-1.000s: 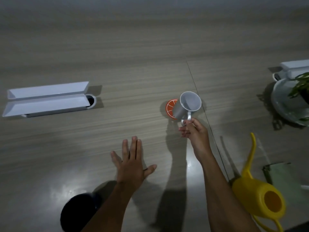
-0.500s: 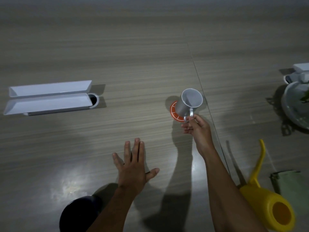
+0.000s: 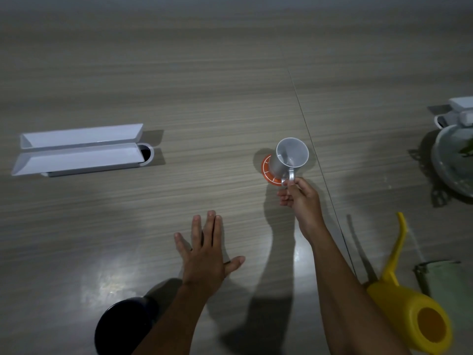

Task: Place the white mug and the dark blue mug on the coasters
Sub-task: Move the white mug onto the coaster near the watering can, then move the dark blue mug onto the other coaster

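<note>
The white mug (image 3: pixel 290 157) sits over the orange coaster (image 3: pixel 268 170), its handle pinched by the right hand (image 3: pixel 299 198); whether its base has fully touched down is hard to tell in this dim view. This looks like the close of the first placement, so the next move calls for seating the mug flat and letting go. The left hand (image 3: pixel 207 254) rests open and flat on the table (image 3: pixel 204 98), with the dark blue mug (image 3: pixel 122 326) waiting beside its forearm; no second coaster is visible.
</note>
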A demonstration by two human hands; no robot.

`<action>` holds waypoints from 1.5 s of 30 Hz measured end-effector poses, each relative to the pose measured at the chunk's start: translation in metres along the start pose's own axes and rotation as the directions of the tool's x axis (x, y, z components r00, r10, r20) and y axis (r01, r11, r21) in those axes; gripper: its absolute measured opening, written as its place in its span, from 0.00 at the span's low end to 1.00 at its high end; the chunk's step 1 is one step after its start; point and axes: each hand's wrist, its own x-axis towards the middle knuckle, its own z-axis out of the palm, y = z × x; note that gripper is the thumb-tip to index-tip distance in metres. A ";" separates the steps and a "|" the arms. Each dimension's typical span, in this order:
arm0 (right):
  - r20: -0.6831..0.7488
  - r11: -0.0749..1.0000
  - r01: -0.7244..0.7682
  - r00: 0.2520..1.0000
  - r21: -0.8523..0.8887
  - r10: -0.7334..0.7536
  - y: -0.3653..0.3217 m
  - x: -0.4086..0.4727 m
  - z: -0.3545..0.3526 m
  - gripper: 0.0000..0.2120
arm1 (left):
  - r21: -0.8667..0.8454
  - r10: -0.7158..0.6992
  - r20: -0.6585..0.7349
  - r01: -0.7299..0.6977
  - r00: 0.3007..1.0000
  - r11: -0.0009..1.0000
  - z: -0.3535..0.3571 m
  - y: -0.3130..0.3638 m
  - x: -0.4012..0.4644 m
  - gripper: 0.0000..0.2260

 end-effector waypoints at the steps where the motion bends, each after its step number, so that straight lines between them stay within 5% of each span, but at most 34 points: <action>1: 0.001 1.000 0.001 1.000 -0.002 -0.001 0.000 0.000 0.000 0.09 | -0.003 -0.002 -0.001 0.002 1.000 1.000 0.000 0.000 0.000 0.48; 16: -0.108 0.999 -0.049 0.993 0.019 0.050 0.004 -0.036 -0.004 0.08 | -0.042 0.009 0.019 -0.009 1.000 0.999 -0.004 -0.003 -0.002 0.48; 25: -0.024 0.959 -0.025 1.000 -0.281 0.019 0.047 -0.131 -0.010 0.11 | -0.051 0.082 -0.055 -0.085 0.995 0.995 0.005 -0.007 -0.062 0.36; 31: 0.127 0.838 0.120 0.990 -0.533 -0.061 0.077 -0.196 0.012 0.09 | -0.050 0.147 -0.071 -0.151 0.987 0.987 0.025 -0.030 -0.138 0.31; 40: 0.463 0.481 0.441 0.883 -0.757 -0.081 0.119 -0.268 0.052 0.29 | -0.219 0.264 -0.118 -0.284 0.957 0.933 0.035 -0.082 -0.210 0.27; 45: 0.474 0.288 0.453 0.881 -0.844 0.004 0.130 -0.288 0.061 0.37 | -0.584 0.043 -0.148 -0.122 0.988 0.802 0.030 -0.112 -0.245 0.23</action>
